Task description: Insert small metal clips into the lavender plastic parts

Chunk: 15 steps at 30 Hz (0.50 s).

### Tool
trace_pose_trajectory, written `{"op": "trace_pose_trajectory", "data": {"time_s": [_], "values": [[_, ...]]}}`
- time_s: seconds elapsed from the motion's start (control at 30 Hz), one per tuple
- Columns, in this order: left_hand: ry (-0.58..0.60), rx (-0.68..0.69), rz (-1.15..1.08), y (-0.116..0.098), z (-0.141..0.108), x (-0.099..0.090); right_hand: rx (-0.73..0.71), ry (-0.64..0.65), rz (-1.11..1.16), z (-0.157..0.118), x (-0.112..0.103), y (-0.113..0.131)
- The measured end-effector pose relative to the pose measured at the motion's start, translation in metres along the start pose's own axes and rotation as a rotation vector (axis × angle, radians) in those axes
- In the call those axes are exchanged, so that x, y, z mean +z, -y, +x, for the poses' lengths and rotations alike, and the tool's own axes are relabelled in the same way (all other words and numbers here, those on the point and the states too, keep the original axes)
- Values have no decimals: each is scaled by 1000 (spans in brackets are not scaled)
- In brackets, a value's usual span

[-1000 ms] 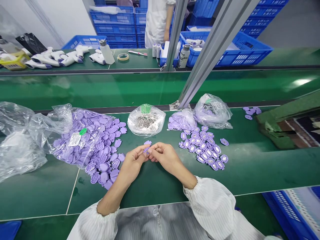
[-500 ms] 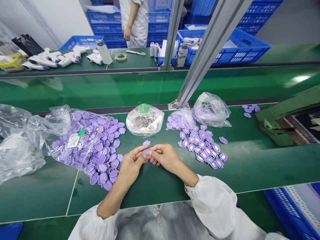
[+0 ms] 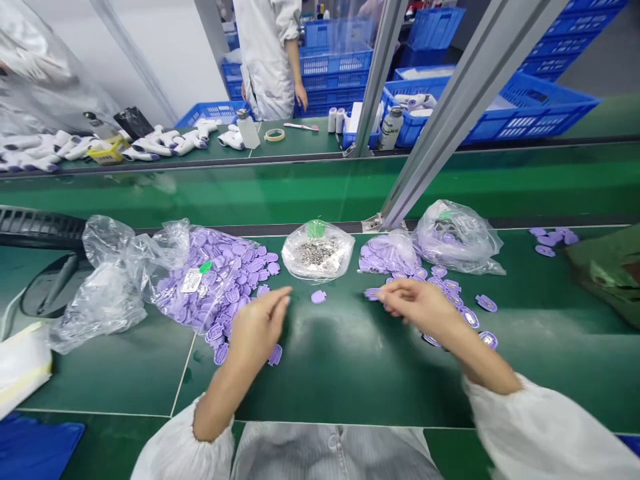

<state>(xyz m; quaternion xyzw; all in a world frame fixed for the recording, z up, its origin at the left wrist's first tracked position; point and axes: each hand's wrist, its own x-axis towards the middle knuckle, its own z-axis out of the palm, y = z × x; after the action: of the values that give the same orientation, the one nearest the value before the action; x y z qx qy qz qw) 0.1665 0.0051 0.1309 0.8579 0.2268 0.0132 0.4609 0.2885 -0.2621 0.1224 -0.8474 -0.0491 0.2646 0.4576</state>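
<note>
My right hand (image 3: 417, 307) pinches a small purple plastic piece (image 3: 371, 294) at its fingertips, just left of a scatter of similar purple pieces with metal in their middles (image 3: 469, 317). My left hand (image 3: 257, 327) holds nothing that I can see; its thumb and forefinger are slightly apart, and its other fingers are partly hidden. It is beside the right edge of a large heap of purple pieces (image 3: 235, 267), which spills from a clear bag. Between the hands, a single purple piece (image 3: 319, 297) lies on the green table. Behind it sits a clear bag of small metal parts (image 3: 319, 253).
Clear bags of purple pieces (image 3: 390, 252) and other parts (image 3: 457, 237) stand at the back right, by a slanted metal post (image 3: 440, 113). A black fan (image 3: 43, 227) is at the left. Beyond the ledge are white device shells (image 3: 150, 147), blue crates (image 3: 540, 107) and other people.
My hands have parted: the right moved right with a purple piece, the left drew back toward the heap. The head view has shifted left, bringing the fan into sight.
</note>
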Motion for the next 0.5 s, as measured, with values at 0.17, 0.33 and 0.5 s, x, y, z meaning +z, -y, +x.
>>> {"op": "trace_pose_trajectory", "data": {"time_s": [0.17, 0.33, 0.5], "values": [[-96, 54, 946, 3, 27, -22, -29, -356, -537, 12, -42, 5], [-71, 65, 985, 6, 39, -16, -491, -281, -546, 47, 29, 61], [-88, 152, 695, 7, 33, -34, -445, -90, -657, 86, 84, 90]]}}
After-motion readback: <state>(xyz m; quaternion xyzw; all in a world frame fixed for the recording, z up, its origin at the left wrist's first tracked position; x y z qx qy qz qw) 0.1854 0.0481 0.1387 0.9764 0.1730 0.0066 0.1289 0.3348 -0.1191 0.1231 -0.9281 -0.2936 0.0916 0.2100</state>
